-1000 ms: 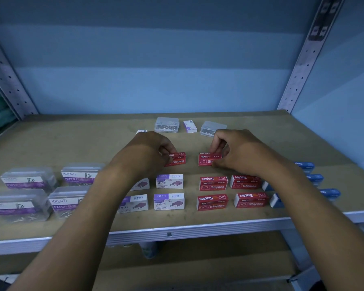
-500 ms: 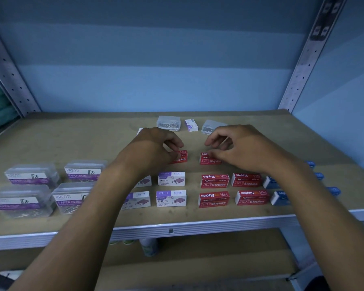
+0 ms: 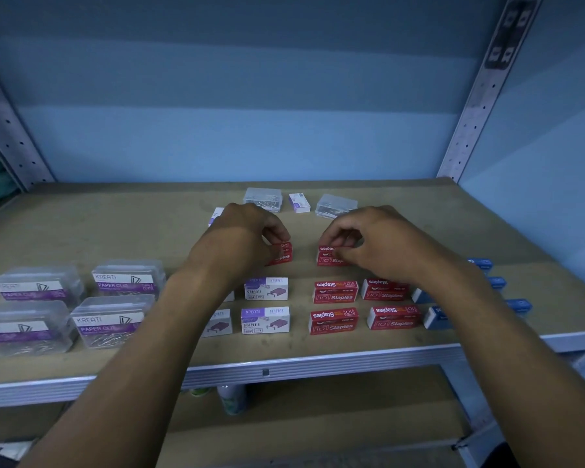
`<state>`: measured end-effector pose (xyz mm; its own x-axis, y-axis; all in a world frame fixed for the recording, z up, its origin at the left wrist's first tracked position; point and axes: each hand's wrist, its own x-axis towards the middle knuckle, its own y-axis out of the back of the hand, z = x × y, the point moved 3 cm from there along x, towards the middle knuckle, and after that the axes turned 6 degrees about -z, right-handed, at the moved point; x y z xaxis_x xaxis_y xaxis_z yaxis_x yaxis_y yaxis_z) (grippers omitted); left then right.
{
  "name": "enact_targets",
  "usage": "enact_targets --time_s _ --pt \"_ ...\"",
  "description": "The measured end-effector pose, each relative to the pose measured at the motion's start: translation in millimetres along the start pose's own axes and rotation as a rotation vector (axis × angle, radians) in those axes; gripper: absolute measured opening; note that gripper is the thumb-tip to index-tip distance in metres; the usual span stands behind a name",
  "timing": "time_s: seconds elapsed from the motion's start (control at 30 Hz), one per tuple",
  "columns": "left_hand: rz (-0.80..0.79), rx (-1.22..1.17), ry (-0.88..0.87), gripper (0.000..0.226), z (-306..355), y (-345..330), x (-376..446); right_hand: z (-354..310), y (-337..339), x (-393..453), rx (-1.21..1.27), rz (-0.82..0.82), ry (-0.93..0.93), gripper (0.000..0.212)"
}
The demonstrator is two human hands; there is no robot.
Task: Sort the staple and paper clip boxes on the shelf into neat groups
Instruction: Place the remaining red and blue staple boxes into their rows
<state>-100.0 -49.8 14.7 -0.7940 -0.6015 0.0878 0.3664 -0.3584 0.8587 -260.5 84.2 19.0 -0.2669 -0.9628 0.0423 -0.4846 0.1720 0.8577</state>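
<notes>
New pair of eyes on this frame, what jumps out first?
The two hands mid-shelf: the left hand and the right hand each pinch a red staple box, left one and right one, behind a tidy block of four more red boxes. At front left stand four clear paper clip boxes; purple-and-white staple boxes sit between. Unsorted strays wait at the back.

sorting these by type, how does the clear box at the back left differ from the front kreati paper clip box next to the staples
The back clear box shows no label; the front Kreati box has a white and purple band reading PAPER CLIP. The back one sits apart near the wall; the front one stands grouped near the shelf edge. Both are clear plastic holding metal clips.
</notes>
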Motion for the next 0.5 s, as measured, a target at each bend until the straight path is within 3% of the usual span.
enact_targets --time_s 0.5 --pt "0.048 -0.031 -0.248 0.018 44.4 -12.9 -10.6 10.3 30.9 -28.1 -0.033 0.054 -0.041 0.025"
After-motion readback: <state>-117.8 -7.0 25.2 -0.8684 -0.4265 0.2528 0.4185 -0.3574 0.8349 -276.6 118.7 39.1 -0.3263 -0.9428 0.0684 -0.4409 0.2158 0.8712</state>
